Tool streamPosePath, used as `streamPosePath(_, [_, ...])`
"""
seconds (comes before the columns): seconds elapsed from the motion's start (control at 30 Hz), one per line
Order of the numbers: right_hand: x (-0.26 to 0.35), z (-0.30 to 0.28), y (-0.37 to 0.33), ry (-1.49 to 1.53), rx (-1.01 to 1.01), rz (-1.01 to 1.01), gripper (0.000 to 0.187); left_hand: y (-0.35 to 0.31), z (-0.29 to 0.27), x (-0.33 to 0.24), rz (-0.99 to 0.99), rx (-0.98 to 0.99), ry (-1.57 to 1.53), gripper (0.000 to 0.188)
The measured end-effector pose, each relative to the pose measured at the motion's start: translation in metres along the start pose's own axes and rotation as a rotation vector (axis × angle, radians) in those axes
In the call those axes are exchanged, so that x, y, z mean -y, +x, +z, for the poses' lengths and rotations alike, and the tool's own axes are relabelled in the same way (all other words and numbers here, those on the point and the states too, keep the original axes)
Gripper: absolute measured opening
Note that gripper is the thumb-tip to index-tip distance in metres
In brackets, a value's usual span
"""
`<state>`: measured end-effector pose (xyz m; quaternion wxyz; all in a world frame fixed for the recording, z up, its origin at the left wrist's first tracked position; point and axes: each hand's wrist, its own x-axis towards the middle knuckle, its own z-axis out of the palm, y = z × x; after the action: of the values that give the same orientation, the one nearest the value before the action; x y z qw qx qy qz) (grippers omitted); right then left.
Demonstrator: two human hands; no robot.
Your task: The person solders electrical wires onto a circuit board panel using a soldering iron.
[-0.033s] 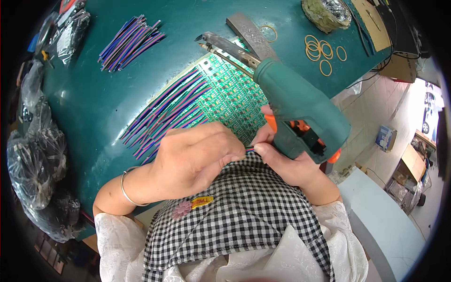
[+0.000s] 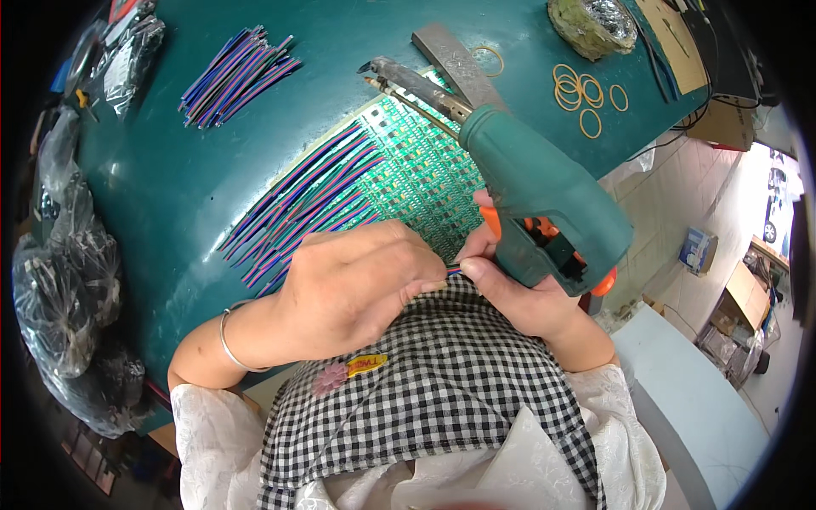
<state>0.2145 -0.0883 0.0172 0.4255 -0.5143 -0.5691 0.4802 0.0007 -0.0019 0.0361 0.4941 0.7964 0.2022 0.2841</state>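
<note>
Close to my checked apron, both hands meet at a short multicoloured ribbon wire. My left hand is closed, thumb and fingers pinching one end. With thumb and forefinger my right hand pinches the other side, and it also carries a green soldering gun with orange parts. The gun's metal tip points to the far left, above a panel of green circuit boards. Several ribbon wires lie in a row along the panel's left side. My left hand covers the panel's near part.
A bundle of ribbon wires lies at the far left of the green table. Near the panel's far edge are a metal bar and rubber bands. A foil-lined dish stands far right; plastic bags line the left edge.
</note>
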Motion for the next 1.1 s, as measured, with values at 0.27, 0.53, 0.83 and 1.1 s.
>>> streamPosePath(0.27, [0.021, 0.004, 0.002, 0.036, -0.056, 0.11, 0.055, -0.008, -0.002, 0.008, 0.426, -0.001, 0.417, 0.038])
streamPosePath(0.53, [0.008, 0.01, 0.002, 0.163, -0.066, -0.062, 0.056, -0.006, 0.001, 0.008, 0.562, -0.084, 0.492, 0.04])
streamPosePath(0.83, [0.034, 0.006, 0.004, 0.466, -0.165, 0.318, 0.059, -0.001, 0.004, 0.007, 0.658, -0.143, 0.529, 0.023])
streamPosePath(1.1, [0.025, 0.004, 0.005, 0.095, 0.016, 0.06, 0.056, -0.008, 0.001, 0.009, 0.647, -0.082, 0.56, 0.048])
